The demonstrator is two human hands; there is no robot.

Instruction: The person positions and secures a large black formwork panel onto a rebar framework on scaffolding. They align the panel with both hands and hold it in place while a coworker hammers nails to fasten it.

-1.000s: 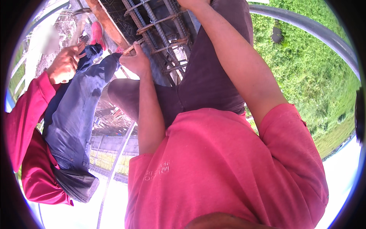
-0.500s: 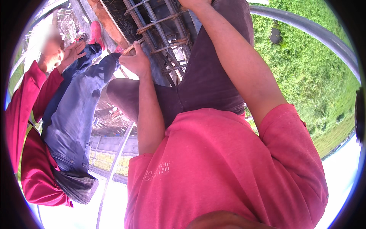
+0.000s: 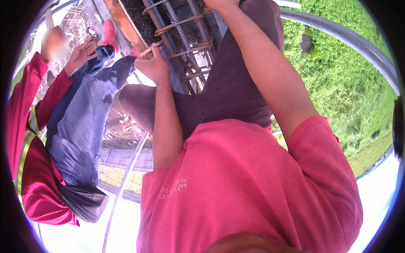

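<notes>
- Rusted, ribbed steel reinforcing bars (image 3: pixel 185 38), bound into a cage with thinner cross ties, are seen at the top of the view, beside a weathered orange-brown wooden form board (image 3: pixel 122 23).
- Against the picture half a second ago, the left hand (image 3: pixel 152 65) is found at the same place on the cage; only the co-worker's raised hand (image 3: pixel 82 55) has shifted a little, so the work at the bars is judged to be unchanged and in progress.
- The left hand is curled closed, with a thin rusty rod or tie end (image 3: pixel 147 50) pinched between its fingers, touching the cage.
- The right hand (image 3: pixel 217 3) is cut off by the upper rim; whether it is open or closed cannot be told.
- Soft cloth is set against the hard steel: a pink cotton shirt (image 3: pixel 253 189), dark maroon trousers (image 3: pixel 236 84), the co-worker's blue denim jeans (image 3: pixel 84 122).
- A smooth grey metal pipe rail (image 3: pixel 350 40) curves across rough green grass (image 3: pixel 350 97).
</notes>
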